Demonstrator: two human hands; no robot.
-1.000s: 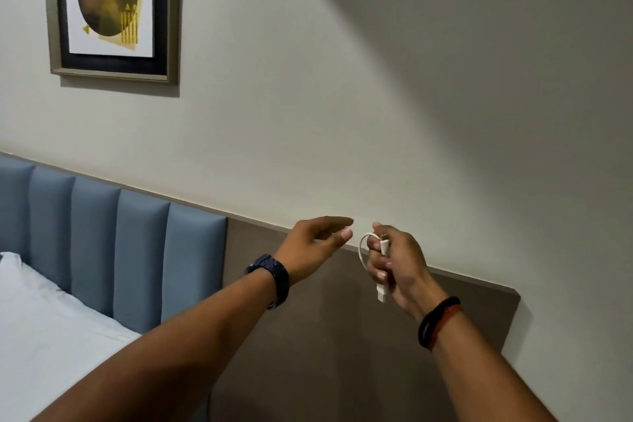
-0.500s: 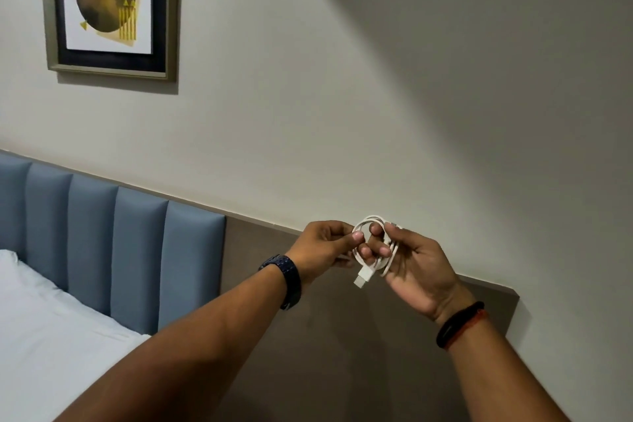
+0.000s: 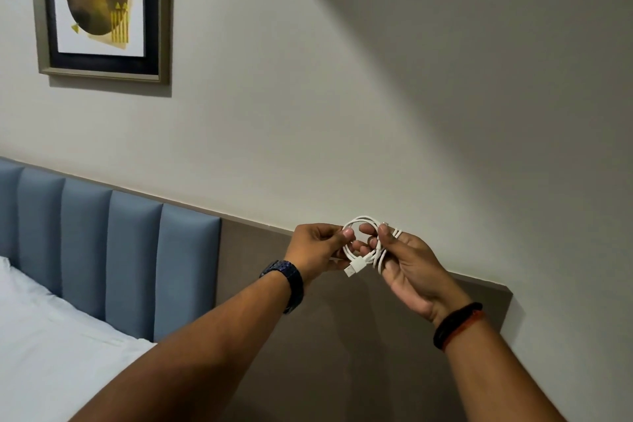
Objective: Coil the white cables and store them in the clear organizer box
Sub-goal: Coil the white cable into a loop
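Presently the white cable [image 3: 363, 243] sits coiled in mid-air, pinched by the left hand [image 3: 317, 248] and gripped by the right hand [image 3: 409, 267]; coiling appears nearly done, organizer box unseen, storing outstanding.

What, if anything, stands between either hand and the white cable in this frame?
Nothing visible. The left hand pinches one side of the coiled white cable and the right hand grips the other, curled round the loops. The clear organizer box is not in view, so the way to it cannot be judged.
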